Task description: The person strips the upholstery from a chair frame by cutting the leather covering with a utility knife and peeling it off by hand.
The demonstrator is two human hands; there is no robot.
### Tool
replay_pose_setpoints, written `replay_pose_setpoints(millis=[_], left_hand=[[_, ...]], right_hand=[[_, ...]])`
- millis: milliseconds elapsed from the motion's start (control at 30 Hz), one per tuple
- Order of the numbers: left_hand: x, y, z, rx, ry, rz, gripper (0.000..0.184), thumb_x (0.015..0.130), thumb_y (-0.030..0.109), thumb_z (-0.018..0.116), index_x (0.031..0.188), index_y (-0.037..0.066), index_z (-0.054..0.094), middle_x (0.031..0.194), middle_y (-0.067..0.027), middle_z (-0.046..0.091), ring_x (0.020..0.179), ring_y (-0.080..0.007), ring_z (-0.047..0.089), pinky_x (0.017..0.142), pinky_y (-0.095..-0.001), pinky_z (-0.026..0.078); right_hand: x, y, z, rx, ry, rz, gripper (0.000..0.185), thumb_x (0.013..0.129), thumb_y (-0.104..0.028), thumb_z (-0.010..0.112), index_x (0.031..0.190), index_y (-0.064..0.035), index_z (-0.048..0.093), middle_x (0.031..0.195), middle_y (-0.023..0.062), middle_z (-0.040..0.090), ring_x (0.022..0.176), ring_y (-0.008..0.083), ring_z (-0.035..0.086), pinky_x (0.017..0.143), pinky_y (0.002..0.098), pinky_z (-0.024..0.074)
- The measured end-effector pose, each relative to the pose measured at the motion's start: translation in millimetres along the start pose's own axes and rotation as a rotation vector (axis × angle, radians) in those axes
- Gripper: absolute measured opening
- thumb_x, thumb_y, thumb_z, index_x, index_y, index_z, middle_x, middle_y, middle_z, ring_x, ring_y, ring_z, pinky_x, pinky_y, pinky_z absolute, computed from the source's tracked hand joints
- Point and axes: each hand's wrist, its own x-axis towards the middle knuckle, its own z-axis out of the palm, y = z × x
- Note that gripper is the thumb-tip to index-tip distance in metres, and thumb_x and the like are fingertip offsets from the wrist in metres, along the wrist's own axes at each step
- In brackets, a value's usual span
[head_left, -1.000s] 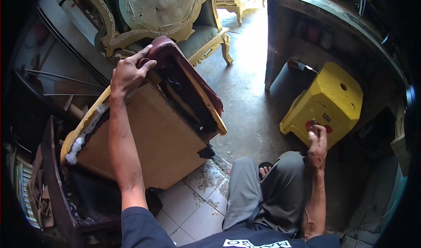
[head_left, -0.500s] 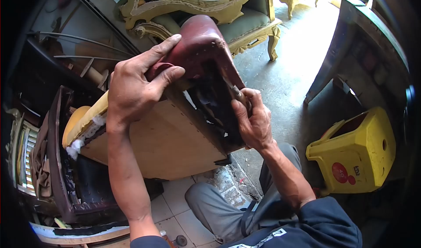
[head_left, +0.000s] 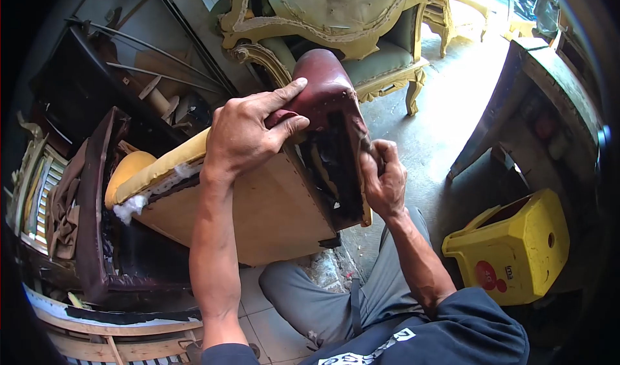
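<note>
A chair part with a wooden panel [head_left: 284, 203] stands tilted before me, its padded top covered in maroon leather [head_left: 323, 81]. My left hand [head_left: 248, 132] grips a fold of that leather near the top, thumb and fingers closed around it. Lower on the right, my right hand [head_left: 386, 177] is closed at the leather's edge, beside the dark opening in the frame. A tool's tip seems to show above its fingers, but most of it is hidden. Yellow padding [head_left: 165, 168] with white stuffing runs along the left side.
An ornate chair [head_left: 387, 61] stands behind. A yellow plastic stool [head_left: 516, 249] lies on its side at the right, below a table [head_left: 555, 74]. A dark upholstered frame [head_left: 97, 236] is at the left, with brown cloth [head_left: 63, 223] over it.
My right hand has come from beside the stool to the leather's edge, first with a tool visible, now mostly hidden. My left hand keeps its hold. The camera view has shifted.
</note>
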Motion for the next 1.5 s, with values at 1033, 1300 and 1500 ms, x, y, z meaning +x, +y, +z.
replay_pose_setpoints(millis=[1033, 1300, 1500], left_hand=[[4, -2, -9, -0.292, -0.167, 0.008, 0.054, 0.086, 0.012, 0.087, 0.137, 0.007, 0.069, 0.115, -0.0128, 0.080, 0.093, -0.0089, 0.071, 0.088, -0.0274, 0.058], [7, -4, -11, -0.309, -0.225, -0.095, 0.055, 0.086, 0.007, 0.086, 0.139, 0.007, 0.068, 0.121, -0.0102, 0.079, 0.096, -0.0061, 0.069, 0.088, -0.0260, 0.058], [5, -1, -11, -0.314, -0.174, -0.058, 0.055, 0.086, 0.007, 0.085, 0.138, 0.005, 0.068, 0.128, -0.0139, 0.076, 0.106, -0.0095, 0.070, 0.096, -0.0283, 0.057]], right_hand=[[42, 17, 8, -0.168, 0.110, -0.682, 0.027, 0.095, -0.010, 0.076, 0.114, -0.0038, 0.057, 0.079, 0.0121, 0.069, 0.060, 0.0293, 0.072, 0.052, 0.0390, 0.0547], [97, 6, -30, 0.029, -0.347, -0.486, 0.028, 0.094, -0.027, 0.083, 0.095, -0.0043, 0.067, 0.064, 0.0070, 0.064, 0.053, 0.0150, 0.063, 0.052, 0.0323, 0.0477], [44, -8, -7, -0.257, 0.064, -0.582, 0.023, 0.094, -0.020, 0.080, 0.097, -0.0075, 0.061, 0.070, 0.0074, 0.066, 0.056, 0.0240, 0.069, 0.052, 0.0366, 0.0526]])
